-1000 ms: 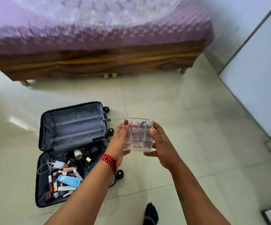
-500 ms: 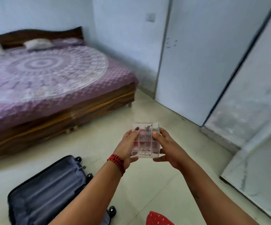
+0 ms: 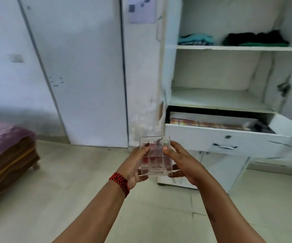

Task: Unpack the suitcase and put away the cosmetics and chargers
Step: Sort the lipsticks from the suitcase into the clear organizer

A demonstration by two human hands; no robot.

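Currently clasping the clear compartment box (image 3: 154, 160) aloft between left hand (image 3: 135, 166) and right hand (image 3: 182, 163), near the open drawer (image 3: 211, 135). Likely light, rigid, slick, brittle; best gripped by opposite walls, level.

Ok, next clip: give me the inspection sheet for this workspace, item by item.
Surface: pale tiled floor; no table in view.
Job's things: clear organiser, compartmented, its reddish contents blurred, held up in front of the cupboard.
Clutter: folded clothes on the top shelf; open drawer with blurred contents.
Hands: left hand and right hand grip opposite sides of the organiser; red wristband on the left wrist.
Cables: nothing seen.
Surroundings: the cupboard stands open; bed corner at left; white door between them.
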